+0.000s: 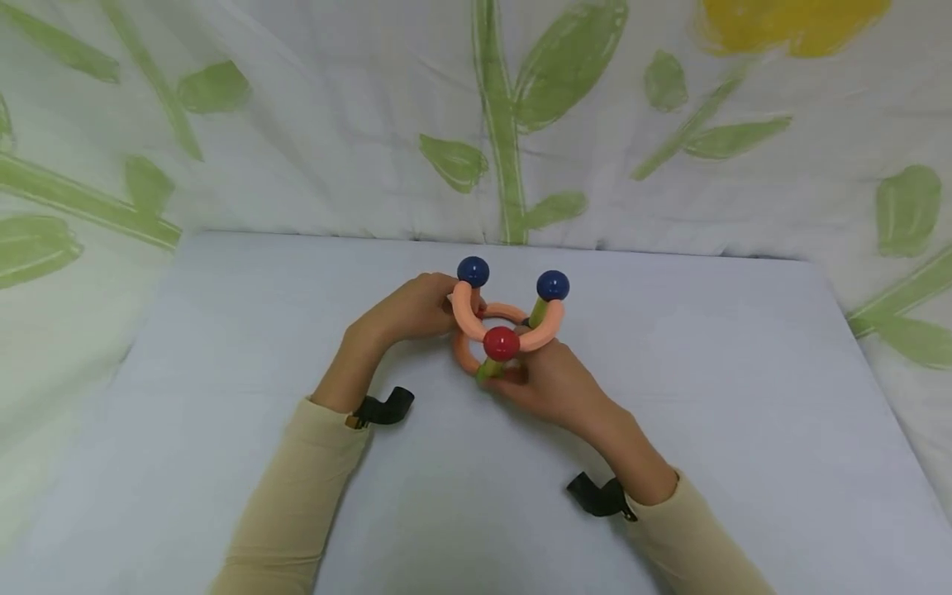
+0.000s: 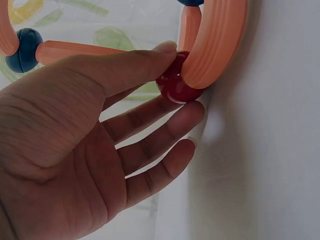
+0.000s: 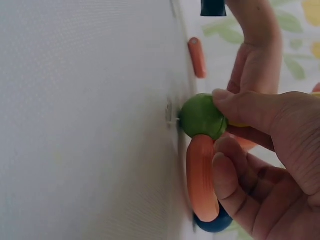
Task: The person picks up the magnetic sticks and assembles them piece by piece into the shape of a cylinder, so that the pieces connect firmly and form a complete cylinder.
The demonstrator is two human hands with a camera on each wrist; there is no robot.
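- A toy frame [image 1: 500, 330] of curved orange rods, short green rods and balls stands near the middle of the pale tabletop [image 1: 669, 397], its base ring resting on the surface.
- A red ball [image 1: 502, 343] sits at the front joint; two blue balls [image 1: 473, 271] cap the raised ends at the back.
- The left hand [image 1: 416, 307] grasps the frame's left side; in the left wrist view its thumb and fingertips pinch a second red ball [image 2: 175, 82] that touches an orange arc [image 2: 215, 42] low against the tabletop.
- The right hand [image 1: 554, 382] grasps the near side; in the right wrist view its thumb and fingers curl round a green ball [image 3: 201, 116] at the tabletop, with an orange rod [image 3: 201, 177] just below it.
- Cream sleeves [image 1: 297, 496] cover both forearms, with black straps at the wrists.
- A white cloth [image 1: 335, 124] printed with green leaves and a yellow flower hangs behind the tabletop.
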